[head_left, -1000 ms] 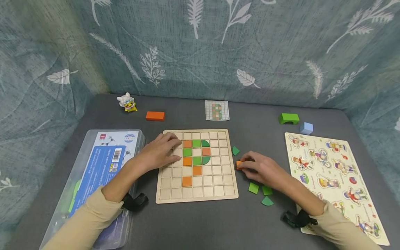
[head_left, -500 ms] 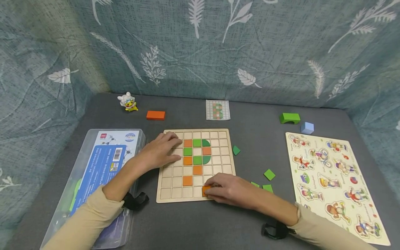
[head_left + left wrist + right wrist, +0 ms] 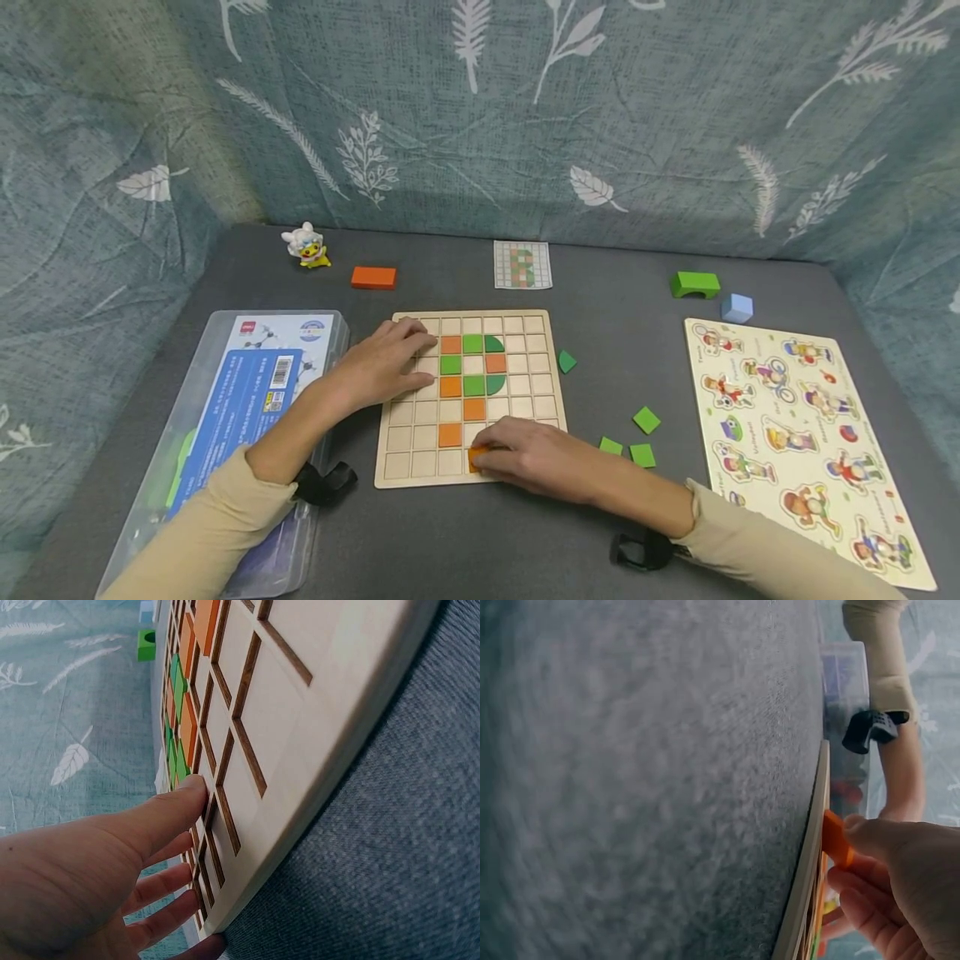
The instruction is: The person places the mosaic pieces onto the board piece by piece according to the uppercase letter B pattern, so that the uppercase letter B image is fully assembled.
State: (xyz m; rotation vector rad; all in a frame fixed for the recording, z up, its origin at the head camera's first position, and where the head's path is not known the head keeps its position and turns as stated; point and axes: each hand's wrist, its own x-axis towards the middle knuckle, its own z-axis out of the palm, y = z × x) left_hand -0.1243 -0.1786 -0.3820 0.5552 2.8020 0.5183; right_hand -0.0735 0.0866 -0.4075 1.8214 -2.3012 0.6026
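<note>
My right hand pinches an orange square tile between thumb and fingers, over the front row of the wooden grid board. In the right wrist view the orange tile stands tilted at the board's edge. My left hand rests on the board's left side, fingers spread and relaxed; in the left wrist view its thumb touches the grid. Orange tiles, light green tiles and dark green quarter-round tiles sit in the board's cells. The right hand covers several front-right cells.
Right of the board lie light green tiles and a dark green quarter-round. A pattern card, orange block, toy figure, green arch and blue cube stand behind. A plastic case and picture puzzle flank the board.
My right hand has carried the orange tile from the table right of the board leftward onto its front row, shifting slightly further left lately. My left hand has stayed put.
</note>
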